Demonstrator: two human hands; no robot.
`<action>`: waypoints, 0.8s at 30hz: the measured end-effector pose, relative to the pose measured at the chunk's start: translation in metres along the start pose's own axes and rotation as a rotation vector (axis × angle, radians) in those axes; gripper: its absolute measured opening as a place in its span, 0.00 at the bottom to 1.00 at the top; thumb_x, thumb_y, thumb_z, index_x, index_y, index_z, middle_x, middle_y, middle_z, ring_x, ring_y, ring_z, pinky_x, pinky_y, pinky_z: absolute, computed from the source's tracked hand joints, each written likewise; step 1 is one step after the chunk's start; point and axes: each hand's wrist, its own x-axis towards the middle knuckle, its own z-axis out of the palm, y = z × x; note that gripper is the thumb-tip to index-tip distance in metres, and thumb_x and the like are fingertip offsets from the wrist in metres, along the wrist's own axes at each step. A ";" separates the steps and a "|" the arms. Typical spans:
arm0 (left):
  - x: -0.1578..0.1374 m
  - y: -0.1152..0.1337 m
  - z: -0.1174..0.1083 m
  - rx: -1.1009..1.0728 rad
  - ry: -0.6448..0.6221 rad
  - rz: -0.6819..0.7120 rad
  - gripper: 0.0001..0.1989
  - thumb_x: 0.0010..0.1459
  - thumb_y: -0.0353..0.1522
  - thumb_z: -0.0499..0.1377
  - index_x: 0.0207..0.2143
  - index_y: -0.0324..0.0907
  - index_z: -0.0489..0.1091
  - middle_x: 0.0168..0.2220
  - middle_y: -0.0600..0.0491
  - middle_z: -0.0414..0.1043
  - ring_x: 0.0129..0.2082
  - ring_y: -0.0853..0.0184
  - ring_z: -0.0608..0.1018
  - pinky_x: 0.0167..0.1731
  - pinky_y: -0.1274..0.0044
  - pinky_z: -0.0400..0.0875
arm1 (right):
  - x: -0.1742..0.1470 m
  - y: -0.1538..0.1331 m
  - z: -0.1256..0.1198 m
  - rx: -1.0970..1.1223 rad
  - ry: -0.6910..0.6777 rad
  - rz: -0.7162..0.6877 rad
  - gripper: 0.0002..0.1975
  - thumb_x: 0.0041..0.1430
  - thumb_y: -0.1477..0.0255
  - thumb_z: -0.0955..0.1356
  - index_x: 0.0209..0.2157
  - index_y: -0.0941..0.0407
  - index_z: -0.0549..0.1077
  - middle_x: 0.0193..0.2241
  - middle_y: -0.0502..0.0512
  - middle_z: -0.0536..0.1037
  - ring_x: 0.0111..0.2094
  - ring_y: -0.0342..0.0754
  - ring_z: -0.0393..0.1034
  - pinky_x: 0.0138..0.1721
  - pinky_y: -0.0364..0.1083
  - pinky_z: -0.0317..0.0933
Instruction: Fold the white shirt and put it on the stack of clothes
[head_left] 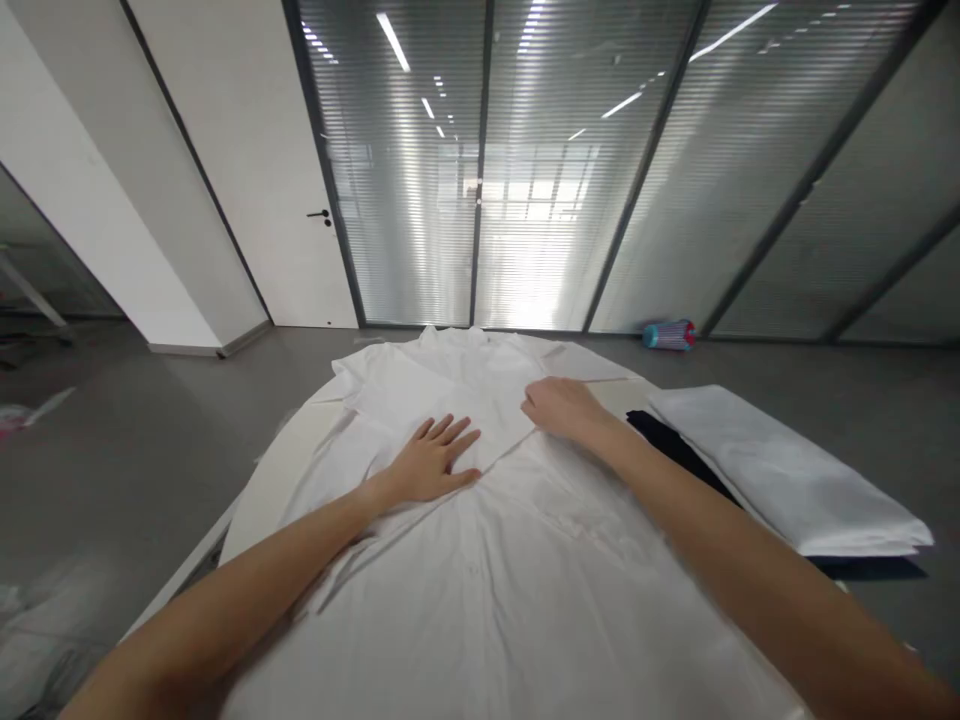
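Note:
A white button-front shirt [472, 580] lies spread over a white table, its collar end toward the far edge and its button strip running down the middle. My left hand [431, 462] rests flat on the cloth with its fingers spread. Farther right, my right hand [562, 405] is closed, fingertips pinching the shirt's fabric. Between the two hands a crease or folded edge runs slantwise across the shirt. Wrinkles show on the cloth below the right hand.
A folded white cloth [787, 475] is stacked on dark fabric [679, 445] at the table's right. The rounded white table edge [251, 510] shows at left. A blue-and-red bundle [669, 336] lies on the floor by the glass partition. A door [300, 270] stands beyond, left.

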 end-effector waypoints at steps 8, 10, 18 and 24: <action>-0.001 0.001 0.001 -0.015 0.047 0.010 0.35 0.66 0.55 0.45 0.69 0.50 0.55 0.71 0.48 0.49 0.70 0.50 0.53 0.66 0.54 0.48 | 0.099 -0.023 0.062 0.134 0.036 -0.063 0.35 0.71 0.52 0.51 0.71 0.57 0.50 0.72 0.61 0.42 0.71 0.61 0.35 0.68 0.61 0.35; -0.002 0.001 0.001 -0.008 0.037 0.014 0.35 0.66 0.55 0.45 0.69 0.49 0.54 0.71 0.48 0.49 0.70 0.50 0.53 0.66 0.54 0.48 | 0.113 -0.012 0.078 0.165 -0.015 -0.017 0.37 0.70 0.49 0.49 0.71 0.55 0.47 0.72 0.60 0.40 0.72 0.60 0.33 0.68 0.62 0.31; -0.004 0.000 0.000 -0.022 0.032 0.022 0.34 0.67 0.54 0.44 0.69 0.50 0.52 0.71 0.48 0.48 0.70 0.51 0.53 0.66 0.56 0.47 | 0.143 0.032 0.092 0.187 -0.035 0.113 0.40 0.69 0.49 0.47 0.71 0.61 0.45 0.72 0.64 0.40 0.72 0.53 0.33 0.68 0.58 0.29; -0.006 0.004 -0.007 -0.031 -0.004 0.000 0.34 0.67 0.53 0.45 0.70 0.49 0.52 0.71 0.47 0.47 0.70 0.51 0.52 0.67 0.55 0.46 | 0.151 0.037 0.101 0.202 -0.006 0.145 0.42 0.67 0.47 0.47 0.71 0.63 0.47 0.71 0.63 0.42 0.72 0.53 0.35 0.68 0.60 0.30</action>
